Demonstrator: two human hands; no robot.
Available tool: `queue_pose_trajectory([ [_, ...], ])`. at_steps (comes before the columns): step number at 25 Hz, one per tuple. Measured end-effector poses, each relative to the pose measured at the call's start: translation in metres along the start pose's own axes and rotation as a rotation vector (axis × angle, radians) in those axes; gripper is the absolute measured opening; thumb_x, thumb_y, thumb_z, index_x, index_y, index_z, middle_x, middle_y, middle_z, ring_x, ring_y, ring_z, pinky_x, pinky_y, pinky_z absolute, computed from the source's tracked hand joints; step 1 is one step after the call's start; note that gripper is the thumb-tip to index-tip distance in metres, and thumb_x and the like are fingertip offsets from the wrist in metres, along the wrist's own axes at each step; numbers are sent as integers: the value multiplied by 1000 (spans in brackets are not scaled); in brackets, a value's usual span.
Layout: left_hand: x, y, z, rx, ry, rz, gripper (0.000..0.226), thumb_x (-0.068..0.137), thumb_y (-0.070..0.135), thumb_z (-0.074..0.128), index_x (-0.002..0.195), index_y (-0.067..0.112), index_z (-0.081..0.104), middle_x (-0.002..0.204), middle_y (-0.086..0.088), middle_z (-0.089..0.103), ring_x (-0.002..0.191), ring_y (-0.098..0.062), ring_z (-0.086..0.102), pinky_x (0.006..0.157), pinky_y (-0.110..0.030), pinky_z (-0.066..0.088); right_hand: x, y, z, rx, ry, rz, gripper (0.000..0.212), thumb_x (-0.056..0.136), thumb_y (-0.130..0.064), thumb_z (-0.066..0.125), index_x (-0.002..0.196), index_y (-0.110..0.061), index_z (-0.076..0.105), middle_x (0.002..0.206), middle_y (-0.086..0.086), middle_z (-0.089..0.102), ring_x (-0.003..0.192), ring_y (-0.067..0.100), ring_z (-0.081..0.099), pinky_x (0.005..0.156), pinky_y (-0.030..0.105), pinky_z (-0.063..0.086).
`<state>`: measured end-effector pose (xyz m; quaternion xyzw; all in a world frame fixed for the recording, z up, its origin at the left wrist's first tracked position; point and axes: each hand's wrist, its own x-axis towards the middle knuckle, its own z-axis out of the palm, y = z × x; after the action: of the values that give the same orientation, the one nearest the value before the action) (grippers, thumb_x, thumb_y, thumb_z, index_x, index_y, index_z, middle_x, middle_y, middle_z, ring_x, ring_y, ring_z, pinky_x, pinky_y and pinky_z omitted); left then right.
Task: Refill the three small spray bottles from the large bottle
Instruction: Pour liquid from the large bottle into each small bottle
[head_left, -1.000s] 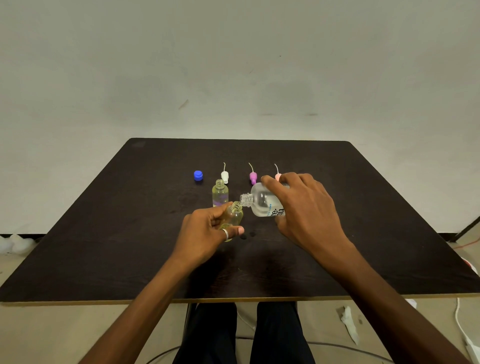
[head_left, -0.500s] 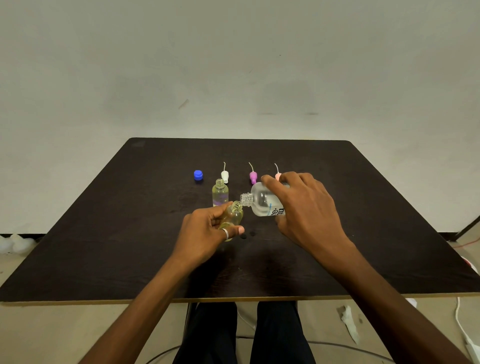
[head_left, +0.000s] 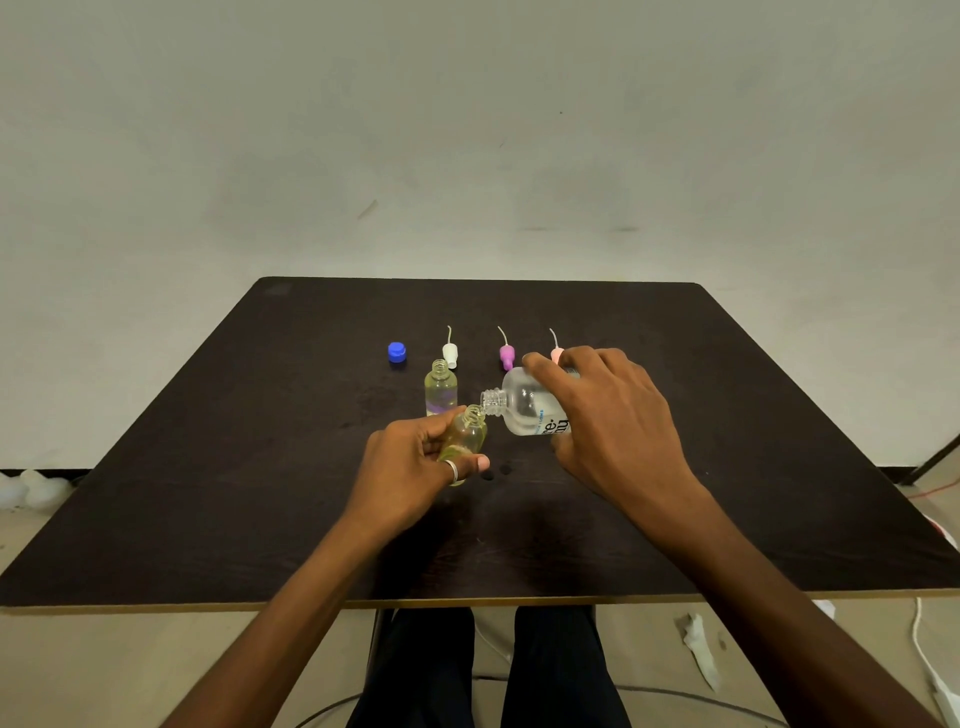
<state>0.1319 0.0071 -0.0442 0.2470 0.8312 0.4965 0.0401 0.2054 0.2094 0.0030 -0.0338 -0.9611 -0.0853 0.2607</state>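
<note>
My right hand (head_left: 608, 421) grips the large clear bottle (head_left: 524, 402), tipped on its side with its open neck pointing left. The neck meets the mouth of a small yellowish spray bottle (head_left: 467, 434), which my left hand (head_left: 415, 462) holds tilted just above the dark table (head_left: 208, 467). A second small bottle (head_left: 440, 388) stands upright and uncapped behind my left hand, partly filled. A third small bottle is not visible. Three spray tops lie in a row at the back: white (head_left: 450, 353), purple (head_left: 506, 355) and pink (head_left: 556, 353), the pink one partly behind my fingers.
A blue cap (head_left: 397, 352) lies left of the white spray top. Two small dark wet spots (head_left: 496, 472) mark the table below the bottles. The table's front edge is near my legs. Crumpled tissue and cables lie on the floor to the right.
</note>
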Motion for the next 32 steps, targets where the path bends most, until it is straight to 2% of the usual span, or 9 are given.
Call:
queue_pose_trajectory([
  [5, -1, 0, 1, -15, 8, 6, 55, 75, 30, 85, 126, 33, 66, 95, 19, 75, 88, 10, 69, 85, -13, 54, 0, 0, 1, -1, 0, -4, 79, 64, -16, 79, 135, -30, 46, 114, 3, 61, 103, 27, 56, 83, 40, 51],
  [9, -1, 0, 2, -17, 0, 10, 55, 75, 30, 85, 127, 32, 66, 97, 18, 76, 87, 10, 69, 83, -10, 52, -1, 1, 1, -15, -8, -6, 81, 64, -18, 80, 136, -30, 45, 115, 3, 61, 103, 27, 56, 83, 40, 51],
  [13, -1, 0, 2, -40, -9, 6, 55, 76, 25, 85, 127, 32, 65, 92, 24, 72, 87, 12, 68, 77, -2, 47, -1, 1, 1, -10, 0, -2, 80, 64, -16, 79, 136, -30, 46, 115, 3, 61, 104, 27, 56, 83, 41, 51],
  [22, -1, 0, 2, -35, 0, 1, 54, 75, 26, 86, 124, 36, 67, 86, 28, 72, 86, 13, 68, 78, -3, 48, -1, 0, 1, -16, 8, -3, 80, 62, -16, 80, 134, -30, 48, 112, 2, 61, 101, 27, 56, 81, 40, 50],
  [28, -1, 0, 2, -26, 4, 3, 52, 75, 28, 86, 123, 34, 68, 88, 22, 75, 85, 10, 69, 81, -8, 52, 0, 0, 1, -25, -13, -9, 79, 65, -18, 79, 135, -30, 45, 115, 3, 60, 104, 27, 55, 84, 40, 50],
  [32, -1, 0, 2, -29, 8, 7, 51, 75, 28, 86, 122, 37, 68, 89, 21, 76, 86, 7, 70, 87, -20, 56, 0, 0, 1, -25, -17, -7, 80, 66, -17, 78, 136, -31, 44, 116, 3, 59, 105, 27, 55, 85, 40, 50],
])
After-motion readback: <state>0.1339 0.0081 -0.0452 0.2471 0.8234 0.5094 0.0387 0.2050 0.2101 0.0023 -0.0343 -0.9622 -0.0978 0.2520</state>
